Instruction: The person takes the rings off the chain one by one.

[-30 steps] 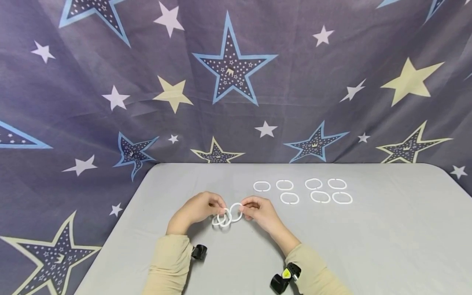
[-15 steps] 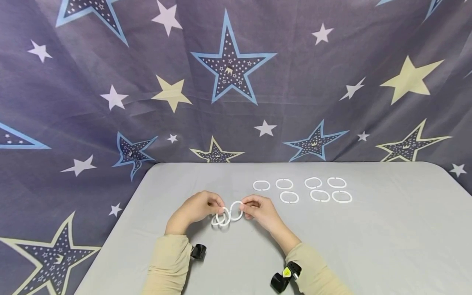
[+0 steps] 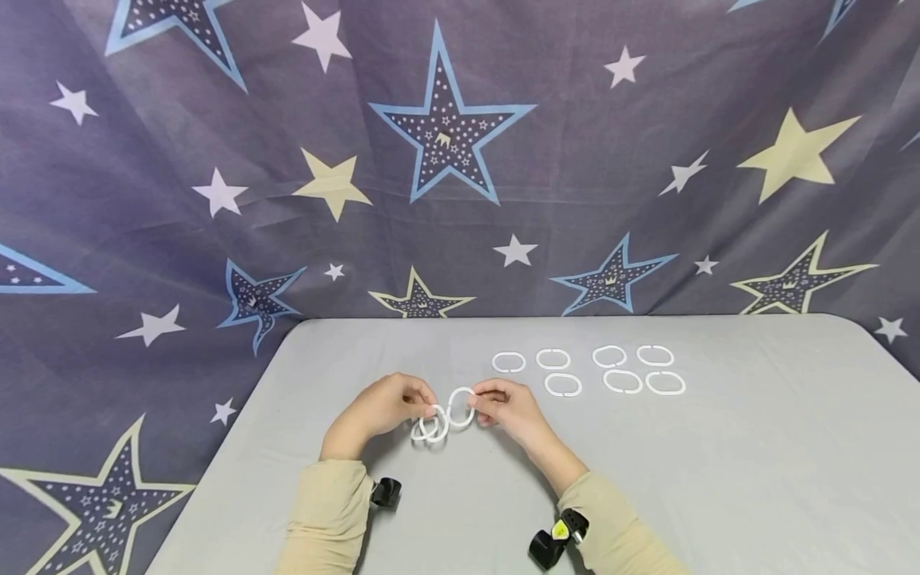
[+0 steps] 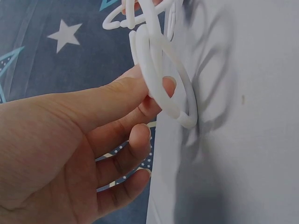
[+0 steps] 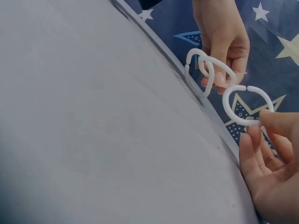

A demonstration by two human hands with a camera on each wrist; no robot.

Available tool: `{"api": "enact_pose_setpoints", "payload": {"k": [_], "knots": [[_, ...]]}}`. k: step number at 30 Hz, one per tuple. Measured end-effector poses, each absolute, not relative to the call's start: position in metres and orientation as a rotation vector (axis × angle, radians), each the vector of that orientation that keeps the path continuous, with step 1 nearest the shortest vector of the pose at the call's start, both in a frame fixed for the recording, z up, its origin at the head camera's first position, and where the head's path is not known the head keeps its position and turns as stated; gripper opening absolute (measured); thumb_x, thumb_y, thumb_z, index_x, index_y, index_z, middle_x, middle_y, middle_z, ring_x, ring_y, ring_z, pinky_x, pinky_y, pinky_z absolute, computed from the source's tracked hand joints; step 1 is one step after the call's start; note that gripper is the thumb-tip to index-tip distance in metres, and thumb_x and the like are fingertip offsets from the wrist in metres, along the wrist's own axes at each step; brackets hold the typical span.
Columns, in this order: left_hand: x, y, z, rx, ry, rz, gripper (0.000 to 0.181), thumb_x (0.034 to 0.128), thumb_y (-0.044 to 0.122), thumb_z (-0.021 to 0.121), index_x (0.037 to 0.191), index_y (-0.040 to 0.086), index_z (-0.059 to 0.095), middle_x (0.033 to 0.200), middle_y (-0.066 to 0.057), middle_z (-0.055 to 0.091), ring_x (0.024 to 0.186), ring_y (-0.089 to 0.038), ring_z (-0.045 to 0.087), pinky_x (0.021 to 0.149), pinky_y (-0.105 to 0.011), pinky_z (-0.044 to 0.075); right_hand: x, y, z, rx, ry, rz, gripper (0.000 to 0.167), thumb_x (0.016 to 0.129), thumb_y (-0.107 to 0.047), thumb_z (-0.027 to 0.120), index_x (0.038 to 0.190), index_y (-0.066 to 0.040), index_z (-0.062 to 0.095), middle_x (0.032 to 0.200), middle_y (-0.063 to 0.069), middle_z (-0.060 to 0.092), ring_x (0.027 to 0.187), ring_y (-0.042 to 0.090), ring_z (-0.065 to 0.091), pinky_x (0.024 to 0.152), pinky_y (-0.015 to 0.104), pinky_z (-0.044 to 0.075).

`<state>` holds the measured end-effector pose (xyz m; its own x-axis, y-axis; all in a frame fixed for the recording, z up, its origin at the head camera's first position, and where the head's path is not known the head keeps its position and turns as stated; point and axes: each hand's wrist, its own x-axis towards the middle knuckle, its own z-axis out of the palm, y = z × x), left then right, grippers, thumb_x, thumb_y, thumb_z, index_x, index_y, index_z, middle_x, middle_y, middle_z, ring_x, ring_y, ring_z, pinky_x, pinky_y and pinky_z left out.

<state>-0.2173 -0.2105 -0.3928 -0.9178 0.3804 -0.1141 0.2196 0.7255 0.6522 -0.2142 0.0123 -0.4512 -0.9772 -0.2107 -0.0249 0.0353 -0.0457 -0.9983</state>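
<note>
My left hand (image 3: 381, 410) pinches a white oval plastic link (image 4: 152, 79) between thumb and fingertips, low over the grey table. Another white link (image 5: 211, 81) hangs looped through that one. Opposite, my right hand (image 3: 512, 411) pinches a third white link (image 5: 225, 103) by its edge. A small gap shows in this link's rim, on the side away from the right fingers. Its left side meets the end of the left hand's link; whether they are hooked together I cannot tell.
Several loose white links (image 3: 563, 375) lie in two rows on the grey table (image 3: 755, 455), behind and right of my hands. A star-patterned cloth (image 3: 575, 192) hangs behind the table. Black wrist cameras (image 3: 386, 492) sit at both sleeves.
The link in my right hand has risen slightly and stands more upright. Both hands keep nearly the same place and grip, and the loose links have not moved.
</note>
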Motion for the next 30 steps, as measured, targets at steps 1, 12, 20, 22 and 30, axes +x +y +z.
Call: {"api": "enact_pose_setpoints", "payload": {"k": [1,12,20,22,30], "knots": [[-0.217,-0.211,-0.393,0.472,2.691,0.971,0.007,0.0877,0.017,0.075,0.090,0.011,0.074,0.077,0.002,0.068,0.070,-0.017,0.061,0.068,-0.031,0.048,-0.215,0.013,-0.451,-0.184,2.038,-2.148,0.022,0.087,-0.001,0.072,0.102,0.013,0.065,0.074,0.002,0.067,0.059,0.010,0.060,0.059,0.023,0.054],[-0.214,-0.212,-0.392,0.406,2.713,0.941,0.009,0.0862,0.021,0.076,0.089,0.013,0.074,0.076,0.007,0.067,0.070,-0.015,0.060,0.069,-0.031,0.048,-0.218,0.025,-0.441,-0.168,2.139,-2.128,0.023,0.088,-0.002,0.070,0.105,0.013,0.068,0.082,0.008,0.071,0.064,0.010,0.062,0.064,0.024,0.054],[-0.212,-0.210,-0.394,0.391,2.723,0.927,0.007,0.0848,0.021,0.077,0.087,0.015,0.073,0.075,0.008,0.065,0.070,-0.013,0.059,0.072,-0.033,0.047,-0.220,0.031,-0.440,-0.161,2.234,-2.074,0.021,0.088,-0.004,0.071,0.104,0.009,0.071,0.090,0.009,0.073,0.067,0.010,0.061,0.063,0.022,0.051],[-0.211,-0.210,-0.393,0.391,2.734,0.917,0.007,0.0848,0.021,0.077,0.086,0.016,0.073,0.075,0.009,0.065,0.070,-0.012,0.058,0.072,-0.033,0.046,-0.221,0.032,-0.440,-0.147,2.265,-2.059,0.021,0.087,-0.005,0.072,0.103,0.008,0.072,0.089,0.008,0.073,0.066,0.010,0.060,0.062,0.021,0.050],[-0.212,-0.209,-0.390,0.394,2.771,0.882,0.004,0.0851,0.019,0.077,0.086,0.018,0.073,0.075,0.009,0.065,0.071,-0.010,0.058,0.073,-0.034,0.046,-0.228,0.039,-0.432,-0.146,2.396,-1.972,0.021,0.088,-0.010,0.073,0.103,0.005,0.074,0.088,0.006,0.072,0.063,0.008,0.052,0.060,0.022,0.043]]}}
